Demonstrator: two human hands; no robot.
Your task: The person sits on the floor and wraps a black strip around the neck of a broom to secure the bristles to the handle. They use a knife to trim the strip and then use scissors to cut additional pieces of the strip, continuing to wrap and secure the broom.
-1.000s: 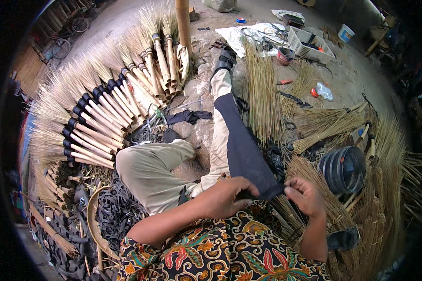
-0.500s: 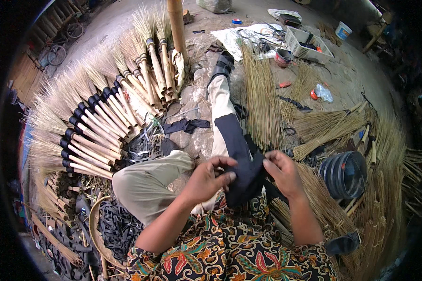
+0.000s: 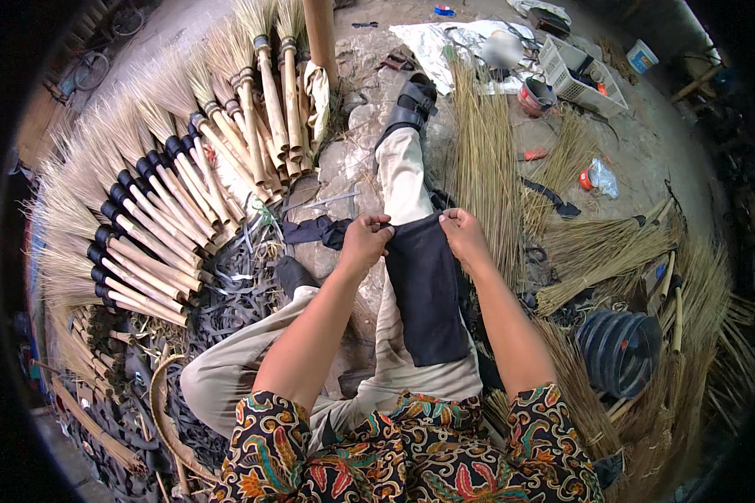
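A black cloth [image 3: 426,289] lies along my outstretched leg, over the light trousers, from above the knee down to the shin. Its far left corner is pinched in the fingers of my left hand [image 3: 367,245]. At the far right corner my right hand [image 3: 465,238] pinches the edge too, so the far edge is drawn fairly straight between both hands. The outstretched foot wears a dark strapped sandal [image 3: 409,107]. Left of my left hand, a crumpled dark cloth strip [image 3: 317,232] rests on the stone floor.
Many wooden-handled brooms [image 3: 155,226] fan out on the left, above black rubber strips [image 3: 205,402]. Long straw bundles [image 3: 486,168] lie right of my leg. A ribbed dark bucket [image 3: 617,354] stands at the right. A white crate [image 3: 580,75] and red pot [image 3: 537,96] sit farther off.
Both hands have moved forward from near my lap to the shin. The black cloth, earlier bunched between them, is now spread along the leg, which has straightened into view.
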